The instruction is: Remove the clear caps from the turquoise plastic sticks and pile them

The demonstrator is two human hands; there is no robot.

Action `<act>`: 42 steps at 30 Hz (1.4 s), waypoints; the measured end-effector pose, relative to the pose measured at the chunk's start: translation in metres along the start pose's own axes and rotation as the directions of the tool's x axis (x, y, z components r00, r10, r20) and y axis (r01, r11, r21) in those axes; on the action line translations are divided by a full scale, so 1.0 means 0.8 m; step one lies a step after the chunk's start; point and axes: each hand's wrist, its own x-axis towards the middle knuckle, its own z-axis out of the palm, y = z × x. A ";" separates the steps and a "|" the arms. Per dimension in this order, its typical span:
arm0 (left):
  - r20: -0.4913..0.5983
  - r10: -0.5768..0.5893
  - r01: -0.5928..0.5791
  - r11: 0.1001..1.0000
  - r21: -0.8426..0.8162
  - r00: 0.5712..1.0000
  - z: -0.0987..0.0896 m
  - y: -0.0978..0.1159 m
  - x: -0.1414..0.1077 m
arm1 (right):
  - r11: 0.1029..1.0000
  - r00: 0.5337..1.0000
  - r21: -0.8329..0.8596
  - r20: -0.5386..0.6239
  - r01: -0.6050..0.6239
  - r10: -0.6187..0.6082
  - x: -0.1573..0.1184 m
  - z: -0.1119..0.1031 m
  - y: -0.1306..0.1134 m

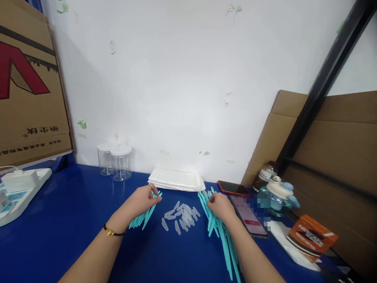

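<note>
My left hand (144, 202) is at a small row of thin turquoise sticks (141, 221), shaped like eyebrow razors. Its thumb and fingertips are pinched together on the upper end of one stick. My right hand (221, 206) bends over a larger, longer heap of the same turquoise sticks (225, 245), its fingers closed on the upper part of the heap. Which stick it grips is partly hidden by the fingers. Between both hands lies a loose pile of small translucent white caps (186, 216), touched by neither hand.
Behind the caps lies a stack of white sheets or bags (176, 179). Two clear lidded jars (121, 167) stand back left, near a power strip (26, 194). On the right are two phones (250, 220), a teal bottle (277, 198), a brown bottle (265, 176) and an orange box (311, 237).
</note>
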 end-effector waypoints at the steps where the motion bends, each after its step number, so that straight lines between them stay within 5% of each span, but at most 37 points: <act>1: 0.018 0.038 -0.038 0.999 -0.010 0.999 0.005 0.007 -0.002 | 0.998 1.000 0.056 0.006 0.007 -0.008 0.001 -0.001 0.002; 5: 0.113 0.141 -0.126 0.983 -0.131 0.984 0.031 0.037 -0.014 | 0.894 1.000 0.448 -0.027 0.017 -0.006 -0.003 -0.013 -0.002; 9: 0.204 0.208 -0.107 0.902 -0.418 0.957 0.065 0.063 -0.028 | 0.511 0.985 0.860 0.093 -0.007 -0.142 -0.026 -0.019 -0.035; 14: 0.278 0.278 -0.107 0.857 -0.505 0.919 0.088 0.072 -0.028 | 0.329 0.923 0.943 0.174 -0.056 -0.343 -0.056 -0.011 -0.079; 22: 0.444 0.243 -0.087 0.935 -0.343 0.862 0.063 0.067 -0.034 | 0.153 0.997 0.988 0.010 0.003 -0.081 -0.039 -0.019 -0.064; 24: 0.436 0.231 -0.106 0.950 -0.293 0.870 0.047 0.060 -0.032 | 0.226 0.998 0.974 0.001 0.013 -0.060 -0.034 -0.020 -0.053; 28: 0.236 0.097 -0.076 0.992 -0.098 0.967 0.003 0.029 -0.019 | 0.680 0.960 0.733 0.179 0.017 -0.217 -0.036 -0.004 -0.046; 30: 0.142 0.021 -0.015 0.999 -0.039 0.990 -0.015 0.010 -0.012 | 0.817 0.942 0.568 0.213 0.096 -0.259 -0.039 0.005 -0.049; 37: 0.235 -0.250 0.267 0.963 -0.043 0.939 -0.022 -0.018 -0.008 | 0.989 0.994 0.124 -0.082 0.087 -0.077 -0.022 -0.015 -0.028; 42: 0.197 -0.319 0.328 0.945 -0.014 0.927 -0.017 -0.013 -0.011 | 0.998 0.999 -0.064 -0.050 -0.005 0.002 -0.013 -0.013 -0.014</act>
